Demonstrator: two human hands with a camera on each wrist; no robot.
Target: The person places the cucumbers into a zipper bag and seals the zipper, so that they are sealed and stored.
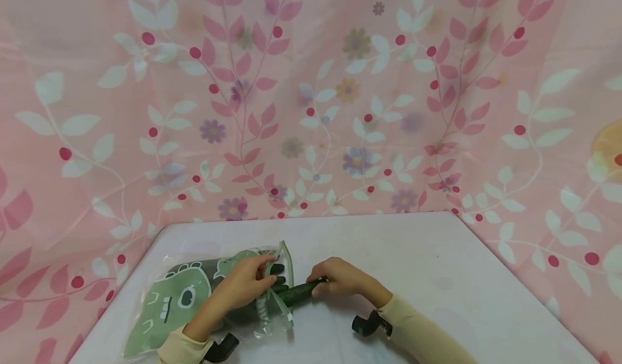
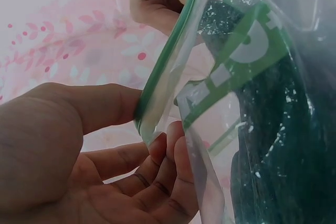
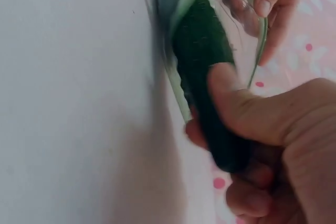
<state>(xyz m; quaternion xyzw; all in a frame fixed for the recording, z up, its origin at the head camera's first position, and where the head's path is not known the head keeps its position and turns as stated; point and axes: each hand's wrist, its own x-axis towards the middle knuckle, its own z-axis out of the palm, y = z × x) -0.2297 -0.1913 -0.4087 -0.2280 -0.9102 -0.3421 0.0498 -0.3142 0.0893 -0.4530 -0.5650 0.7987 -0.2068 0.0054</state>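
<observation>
A clear zip bag (image 1: 182,294) with green dinosaur faces lies on the left of the table, its green-edged mouth towards the right. My left hand (image 1: 247,283) pinches the bag's green zip edge (image 2: 163,66) between thumb and fingers, and the mouth gapes. In my right hand (image 1: 340,276) is a dark green cucumber (image 3: 202,51), gripped near its outer end. The cucumber's other end is inside the bag mouth. More dark green cucumbers (image 1: 278,269) show within the bag, partly hidden by its print and my left hand.
A white-covered table (image 1: 389,250) stretches to the right of the bag and behind it. Pink floral cloth (image 1: 311,94) hangs behind the table and at its sides. Black wrist mounts (image 1: 366,323) sit at both of my cuffs.
</observation>
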